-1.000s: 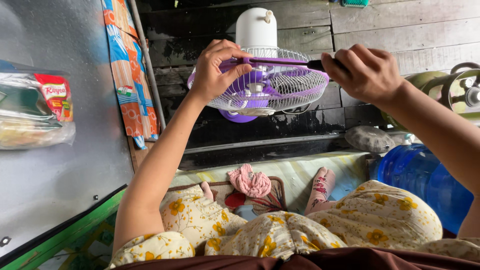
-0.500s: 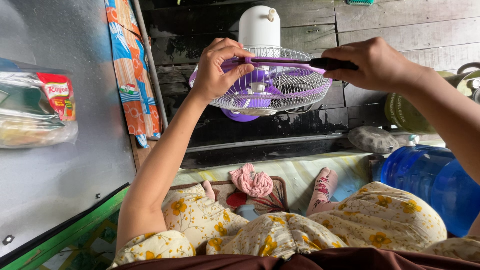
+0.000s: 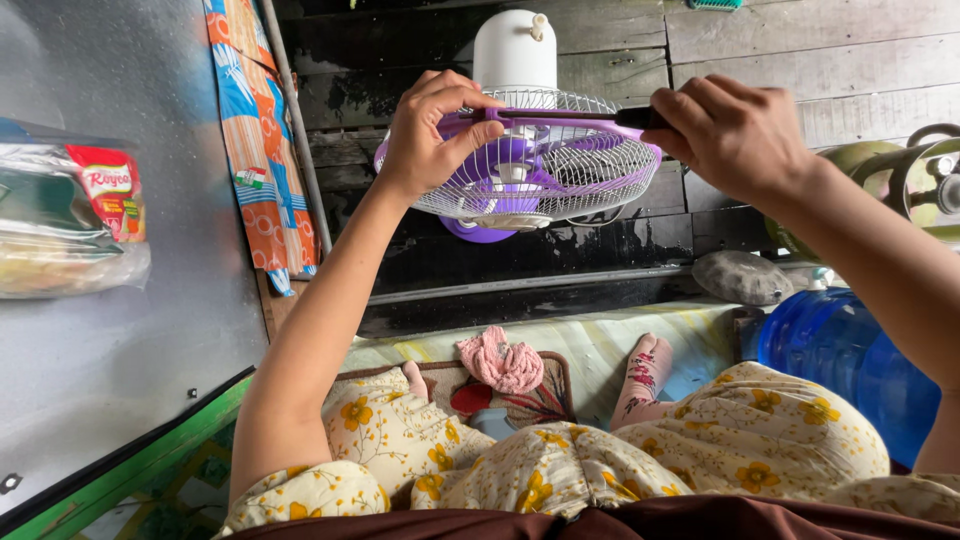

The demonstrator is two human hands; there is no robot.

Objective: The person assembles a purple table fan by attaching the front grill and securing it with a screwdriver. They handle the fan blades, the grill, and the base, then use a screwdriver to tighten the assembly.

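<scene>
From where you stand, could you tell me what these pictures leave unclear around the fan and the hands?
All in the head view:
- Screwdriver tip: hidden under the left hand fingers.
- Screwdriver handle: mostly wrapped by the right hand.
- Fan base: hidden behind its grille.
- Blue water jug: partly covered by the right forearm.

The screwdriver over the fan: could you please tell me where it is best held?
Grip the screwdriver by its black handle at the right end, coming from the right, as the right hand does. Its thin shaft lies level across the purple fan rim, tip toward the left hand, which pinches the rim there.
</scene>
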